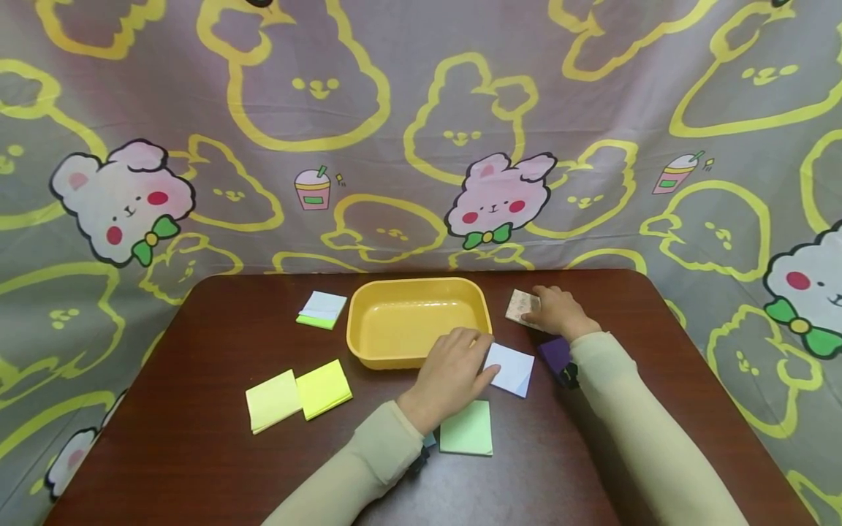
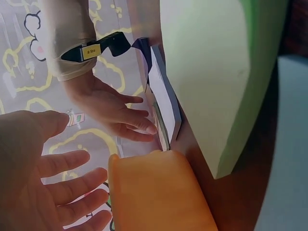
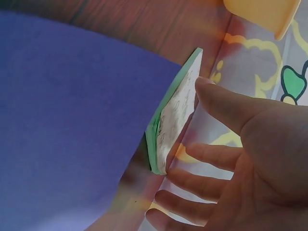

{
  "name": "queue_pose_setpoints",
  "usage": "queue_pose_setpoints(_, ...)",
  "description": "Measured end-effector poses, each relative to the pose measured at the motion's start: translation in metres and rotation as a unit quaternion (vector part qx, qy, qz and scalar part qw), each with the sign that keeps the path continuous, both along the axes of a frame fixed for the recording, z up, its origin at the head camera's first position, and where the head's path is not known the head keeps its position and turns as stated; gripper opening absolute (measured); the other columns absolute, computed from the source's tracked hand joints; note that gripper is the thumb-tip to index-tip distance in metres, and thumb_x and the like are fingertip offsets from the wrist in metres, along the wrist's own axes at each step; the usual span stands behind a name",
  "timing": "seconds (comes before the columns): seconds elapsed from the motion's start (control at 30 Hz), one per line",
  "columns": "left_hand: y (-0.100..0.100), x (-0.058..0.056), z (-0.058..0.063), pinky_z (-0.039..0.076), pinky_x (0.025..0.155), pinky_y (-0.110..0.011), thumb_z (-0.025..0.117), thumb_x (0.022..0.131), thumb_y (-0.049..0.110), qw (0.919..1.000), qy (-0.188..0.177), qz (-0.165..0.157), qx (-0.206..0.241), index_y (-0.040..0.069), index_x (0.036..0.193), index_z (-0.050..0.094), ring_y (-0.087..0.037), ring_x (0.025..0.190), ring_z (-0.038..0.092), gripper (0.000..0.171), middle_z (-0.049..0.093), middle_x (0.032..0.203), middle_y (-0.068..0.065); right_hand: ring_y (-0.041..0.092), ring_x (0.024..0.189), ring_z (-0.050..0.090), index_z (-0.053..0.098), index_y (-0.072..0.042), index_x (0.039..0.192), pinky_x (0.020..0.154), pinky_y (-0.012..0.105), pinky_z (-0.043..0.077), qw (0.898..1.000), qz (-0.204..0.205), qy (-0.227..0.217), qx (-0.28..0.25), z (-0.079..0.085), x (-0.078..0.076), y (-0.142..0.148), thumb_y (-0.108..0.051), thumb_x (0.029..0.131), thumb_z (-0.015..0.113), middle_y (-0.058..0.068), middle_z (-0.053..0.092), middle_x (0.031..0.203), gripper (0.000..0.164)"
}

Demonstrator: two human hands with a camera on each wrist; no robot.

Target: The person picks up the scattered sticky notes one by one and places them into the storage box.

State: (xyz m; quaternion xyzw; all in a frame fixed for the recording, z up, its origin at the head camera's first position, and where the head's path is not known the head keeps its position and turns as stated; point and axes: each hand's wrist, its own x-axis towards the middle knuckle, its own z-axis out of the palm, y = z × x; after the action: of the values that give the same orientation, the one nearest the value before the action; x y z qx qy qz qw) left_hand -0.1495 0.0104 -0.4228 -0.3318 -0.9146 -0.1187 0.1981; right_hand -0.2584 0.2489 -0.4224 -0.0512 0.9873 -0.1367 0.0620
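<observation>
In the head view my left hand (image 1: 450, 372) hovers by the front right corner of the yellow basin (image 1: 421, 363), its thumb near a pale blue sticky-note pad (image 1: 511, 369). Its fingers are spread and hold nothing in the left wrist view. At the back right, my right hand (image 1: 559, 310) reaches over a patterned sticky-note pad (image 1: 520, 303). The right wrist view shows that pad with a green edge, the thumb and fingertips at its sides, fingers loosely extended; firm contact is unclear. A purple pad (image 1: 555, 353) lies partly under the right wrist.
A light green pad (image 1: 468, 431) lies in front of the left hand. To the left are a pale yellow pad (image 1: 272, 400), a bright yellow pad (image 1: 324, 389), and a white-and-green pad (image 1: 322, 307). A patterned curtain (image 1: 395, 131) hangs behind the brown table (image 1: 197, 438).
</observation>
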Motion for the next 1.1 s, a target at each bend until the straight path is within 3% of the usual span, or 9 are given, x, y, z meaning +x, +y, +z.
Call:
queue_pose_setpoints(0.27, 0.0017, -0.0005, -0.0016, 0.045, 0.083, -0.034, 0.051, 0.092, 0.044, 0.9999, 0.009, -0.005, -0.004, 0.012, 0.121, 0.059, -0.018, 0.104, 0.054, 0.044, 0.062, 0.109, -0.002, 0.044, 0.098, 0.054, 0.049, 0.006, 0.128, 0.078, 0.055, 0.044, 1.0, 0.008, -0.004, 0.006, -0.0039, -0.0031, 0.0, -0.031, 0.078, 0.069, 0.029, 0.057, 0.112, 0.065)
queue_pose_setpoints(0.67, 0.0037, -0.0029, 0.0026, 0.044, 0.084, -0.034, 0.051, 0.092, 0.045, 1.0, -0.003, 0.004, -0.005, 0.012, 0.124, 0.059, -0.018, 0.105, 0.053, 0.047, 0.061, 0.111, -0.003, 0.05, 0.109, 0.045, 0.044, 0.008, 0.133, 0.087, 0.059, 0.04, 1.0, -0.005, -0.02, 0.013, -0.0086, -0.0063, 0.0008, -0.038, 0.078, 0.07, 0.034, 0.048, 0.12, 0.076)
queue_pose_setpoints(0.97, 0.0049, -0.0035, 0.0039, 0.045, 0.083, -0.034, 0.051, 0.092, 0.045, 0.9999, -0.005, 0.009, -0.01, 0.012, 0.123, 0.06, -0.018, 0.105, 0.053, 0.046, 0.061, 0.11, -0.003, 0.041, 0.091, 0.048, 0.055, 0.01, 0.112, 0.077, 0.054, 0.044, 1.0, -0.003, -0.005, 0.016, -0.0062, -0.007, 0.0019, -0.041, 0.074, 0.073, 0.026, 0.048, 0.098, 0.066)
queue_pose_setpoints(1.1, 0.0051, -0.0048, 0.0039, 0.045, 0.083, -0.034, 0.051, 0.092, 0.045, 0.9998, -0.007, 0.012, -0.012, 0.013, 0.123, 0.059, -0.018, 0.105, 0.053, 0.046, 0.061, 0.11, -0.002, 0.04, 0.09, 0.049, 0.053, 0.01, 0.115, 0.077, 0.053, 0.044, 1.0, -0.004, 0.003, 0.01, -0.0068, -0.0082, 0.002, -0.042, 0.072, 0.074, 0.025, 0.048, 0.098, 0.07)
